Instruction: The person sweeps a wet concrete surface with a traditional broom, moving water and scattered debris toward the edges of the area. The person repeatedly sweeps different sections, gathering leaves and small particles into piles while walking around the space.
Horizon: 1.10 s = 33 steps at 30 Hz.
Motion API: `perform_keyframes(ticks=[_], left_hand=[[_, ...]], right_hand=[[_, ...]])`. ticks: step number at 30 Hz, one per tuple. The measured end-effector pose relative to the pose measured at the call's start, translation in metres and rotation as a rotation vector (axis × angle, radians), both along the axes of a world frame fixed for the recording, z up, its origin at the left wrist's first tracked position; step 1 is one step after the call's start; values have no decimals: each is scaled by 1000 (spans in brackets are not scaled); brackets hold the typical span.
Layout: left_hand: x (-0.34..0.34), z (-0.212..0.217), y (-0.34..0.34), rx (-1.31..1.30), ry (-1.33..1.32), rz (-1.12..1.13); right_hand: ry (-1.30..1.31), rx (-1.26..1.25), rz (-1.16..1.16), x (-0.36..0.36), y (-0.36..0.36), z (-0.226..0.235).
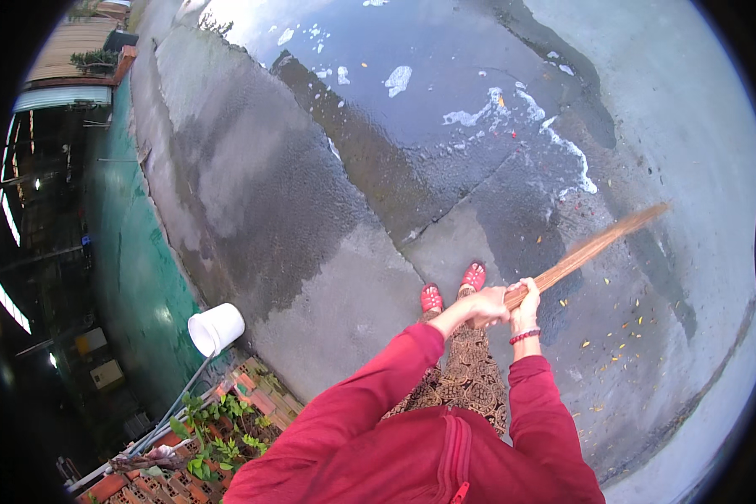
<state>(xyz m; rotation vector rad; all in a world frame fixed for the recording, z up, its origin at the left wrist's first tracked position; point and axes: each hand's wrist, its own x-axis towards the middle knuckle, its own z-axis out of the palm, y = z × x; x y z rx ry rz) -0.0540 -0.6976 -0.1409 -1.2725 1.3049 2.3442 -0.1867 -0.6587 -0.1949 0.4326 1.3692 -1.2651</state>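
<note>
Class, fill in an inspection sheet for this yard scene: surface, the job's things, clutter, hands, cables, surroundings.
Surface: concrete ground, partly wet, with white foam patches.
Job's things: broom, slanting up to the right.
Clutter: small yellow leaves scattered at right.
Grippers: left hand and right hand both closed on the broom's near end.
Cables: nothing seen.
Surroundings: white bucket, brick planter with green plants, green wall.

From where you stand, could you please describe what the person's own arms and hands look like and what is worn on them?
Both arms are covered to the wrist by long, loose dark-red sleeves of a zip-front top. The left hand is bare, with no glove or ring that I can make out. The right hand is bare too, with a red beaded bracelet around its wrist.
</note>
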Motion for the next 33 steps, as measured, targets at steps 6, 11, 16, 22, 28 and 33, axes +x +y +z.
perform_keyframes(ticks=[6, 11, 16, 22, 28, 33], left_hand=[[58, 71, 64, 374, 55, 779], [104, 88, 66, 193, -350, 1080], [151, 18, -20, 263, -362, 1150], [34, -66, -53, 262, -214, 758], [-9, -42, -139, 246, 10, 120], [76, -47, -233, 341, 174, -83]], right_hand=[[-422, -159, 326, 84, 5, 46], [-699, -96, 725, 181, -18, 34], [-373, -103, 1224, 205, -116, 19], [-135, -12, 563, 91, -103, -79], [40, 6, -98, 24, -120, -49], [178, -8, -101, 92, -212, 4]])
